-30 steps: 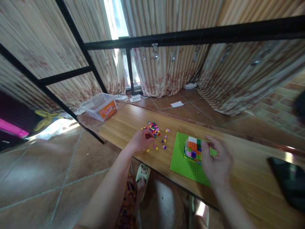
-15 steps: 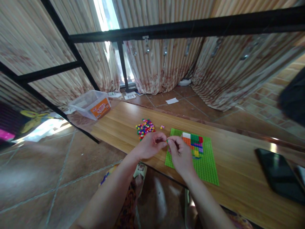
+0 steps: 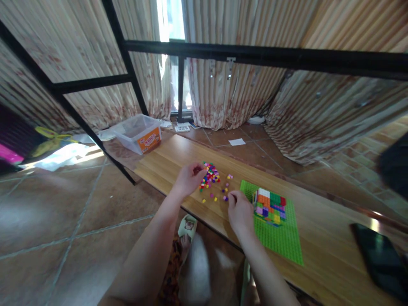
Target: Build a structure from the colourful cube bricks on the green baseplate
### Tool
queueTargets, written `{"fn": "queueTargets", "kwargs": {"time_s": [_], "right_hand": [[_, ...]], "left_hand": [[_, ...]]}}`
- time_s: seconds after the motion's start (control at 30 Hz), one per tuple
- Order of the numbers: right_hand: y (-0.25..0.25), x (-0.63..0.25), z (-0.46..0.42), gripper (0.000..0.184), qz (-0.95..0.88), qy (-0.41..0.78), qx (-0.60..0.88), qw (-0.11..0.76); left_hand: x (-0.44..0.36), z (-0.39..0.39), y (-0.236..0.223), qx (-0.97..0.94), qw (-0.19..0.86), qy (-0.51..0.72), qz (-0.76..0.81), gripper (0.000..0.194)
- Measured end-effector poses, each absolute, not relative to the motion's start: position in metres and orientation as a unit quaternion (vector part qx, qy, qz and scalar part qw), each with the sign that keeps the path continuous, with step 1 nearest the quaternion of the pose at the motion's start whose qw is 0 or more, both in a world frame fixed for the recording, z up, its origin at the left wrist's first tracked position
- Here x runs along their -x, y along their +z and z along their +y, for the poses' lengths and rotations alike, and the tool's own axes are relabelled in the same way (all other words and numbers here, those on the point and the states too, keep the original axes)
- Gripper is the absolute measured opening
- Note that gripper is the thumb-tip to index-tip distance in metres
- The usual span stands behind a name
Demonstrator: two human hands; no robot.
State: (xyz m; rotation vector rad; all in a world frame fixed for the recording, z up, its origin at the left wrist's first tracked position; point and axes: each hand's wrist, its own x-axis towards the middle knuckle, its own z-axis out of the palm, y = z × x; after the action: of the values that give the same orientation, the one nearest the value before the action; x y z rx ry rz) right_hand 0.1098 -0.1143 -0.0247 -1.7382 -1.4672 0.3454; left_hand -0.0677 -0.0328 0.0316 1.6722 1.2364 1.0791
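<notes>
My left hand [image 3: 188, 180] is at the left side of a pile of small colourful building bricks [image 3: 211, 174], its thumb and fingers curled together at the tips. Whatever they pinch is too small to make out. My right hand [image 3: 241, 211] is closed in a pinch above the left edge of a green baseplate [image 3: 277, 242]; its fingertips hide anything between them. A purple and white brick [image 3: 225, 198] lies just left of those fingertips. On the baseplate stands a low block of joined bricks [image 3: 270, 206] in white, orange, green, red, purple, blue and yellow.
Several loose bricks [image 3: 227, 187] lie between pile and baseplate. A clear plastic box [image 3: 137, 131] with an orange label stands at the table's far left end. A dark phone or tablet [image 3: 379, 255] lies at the right. A black metal frame [image 3: 204, 49] runs behind the wooden table [image 3: 168, 163].
My hands were together at the baseplate's left edge and are now apart, the left one over at the pile. More loose bricks show between pile and baseplate. The view has shifted left.
</notes>
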Motion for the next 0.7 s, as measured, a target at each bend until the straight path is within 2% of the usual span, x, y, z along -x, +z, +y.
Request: {"fn": "queueTargets", "kwargs": {"time_s": [0.2, 0.37, 0.47, 0.6, 0.7], "right_hand": [[-0.035, -0.091, -0.089, 0.030, -0.603, 0.126, 0.697, 0.367], [-0.042, -0.087, -0.089, 0.038, -0.531, 0.201, 0.678, 0.467], [-0.048, -0.085, -0.103, 0.044, -0.476, 0.135, 0.705, 0.508], [-0.050, -0.064, -0.105, 0.058, -0.475, 0.029, 0.733, 0.486], [-0.050, -0.042, -0.086, 0.058, -0.483, 0.003, 0.735, 0.476]], "left_hand": [[0.075, -0.028, 0.032, -0.571, 0.414, 0.485, 0.517, 0.010], [0.070, -0.027, 0.031, -0.550, 0.419, 0.514, 0.508, 0.010], [0.072, -0.026, 0.031, -0.544, 0.415, 0.523, 0.508, 0.011], [0.076, -0.025, 0.033, -0.522, 0.427, 0.546, 0.497, 0.010], [0.077, -0.024, 0.034, -0.496, 0.439, 0.569, 0.487, 0.010]]}}
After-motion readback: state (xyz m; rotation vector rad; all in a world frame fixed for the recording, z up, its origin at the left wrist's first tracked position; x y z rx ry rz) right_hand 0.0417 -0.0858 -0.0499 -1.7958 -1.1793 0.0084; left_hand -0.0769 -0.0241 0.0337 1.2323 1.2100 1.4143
